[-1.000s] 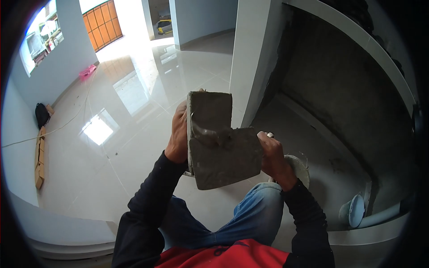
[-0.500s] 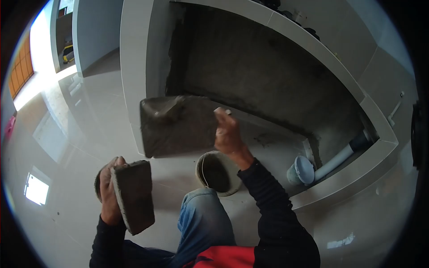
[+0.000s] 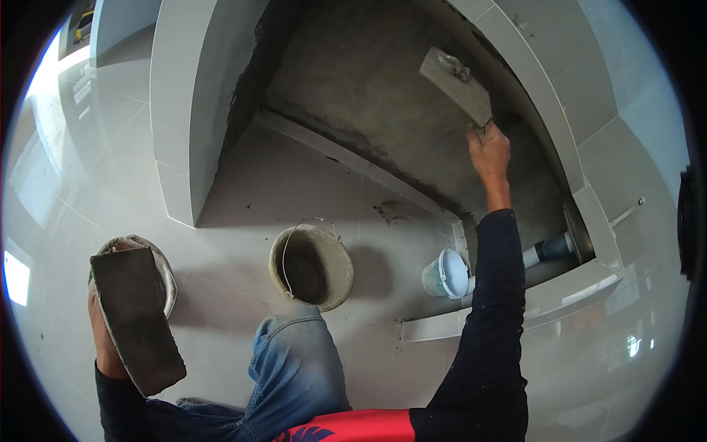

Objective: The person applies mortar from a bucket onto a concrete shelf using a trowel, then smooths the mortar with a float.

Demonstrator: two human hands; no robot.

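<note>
My left hand (image 3: pixel 103 331) is closed round the back of a thick rectangular plastering float (image 3: pixel 140 317), its face dark with mortar; most of the fingers are hidden behind it. The float overlaps the rim of a bucket (image 3: pixel 171 283) at the left. Stretched out to the upper right, my right hand (image 3: pixel 492 156) grips a trowel (image 3: pixel 458 82) by its handle. The trowel's broad blade carries a lump of mortar (image 3: pixel 456 68) and lies over the grey cement-rendered wall (image 3: pixel 353 81) of the recess.
A mortar-stained bucket (image 3: pixel 313 261) with a wire handle stands on the tiled floor (image 3: pixel 228 295) by my knee. Further right are a small white bucket (image 3: pixel 445 274) and a pipe (image 3: pixel 549 250). A tiled ledge (image 3: pixel 530 74) and a tiled pillar (image 3: pixel 177 96) border the recess.
My right hand has carried the trowel up and right, from near the float to over the rendered wall. My left hand and float have shifted left; the whole view has turned.
</note>
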